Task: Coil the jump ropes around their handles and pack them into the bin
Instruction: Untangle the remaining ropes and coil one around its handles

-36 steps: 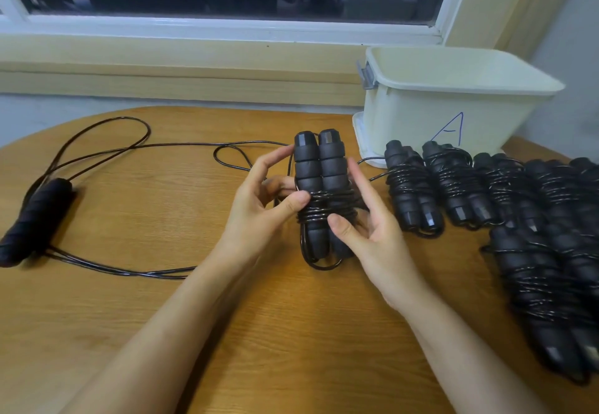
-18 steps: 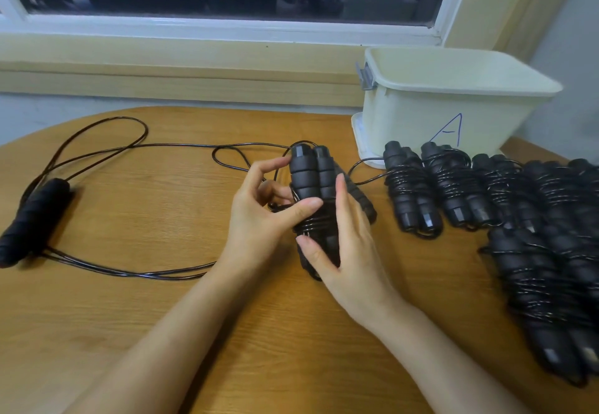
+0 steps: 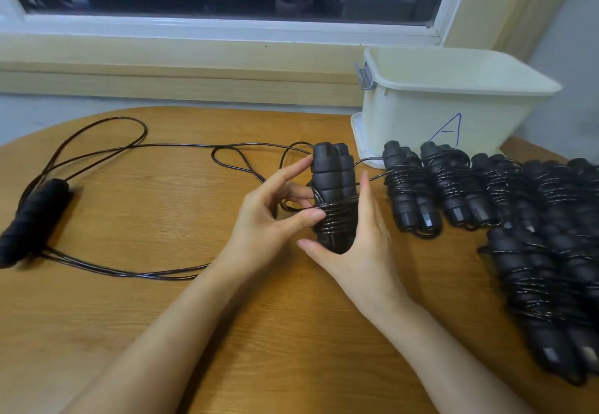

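**Half-wound rope held upright between both grips**

The left grip (image 3: 265,225) is clamped on a pair of black handles (image 3: 334,180). They stand side by side and upright. Its thumb presses on the coils of cord (image 3: 335,219) wound round their middle, and its forefinger lies against the upper part of the near handle.

The right grip (image 3: 359,251) is spread apart. Its fingers rise straight along the right side of the handles, and its thumb reaches out to the left at their lower end.

From the coils, loose cord (image 3: 181,146) trails off to the left of the left grip and lies in loops over the wooden worktop (image 3: 162,316). Well to the left of that grip lies another pair of handles (image 3: 32,219), its cord unwound around it.

Just to the right of the right grip stand rows of coiled ropes (image 3: 408,193). They run on into a heap further right.

Beyond the right grip and a little to its right stands the cream bin (image 3: 453,115). It has a blue letter A on its near wall. None of the coiled ropes can be seen inside it.
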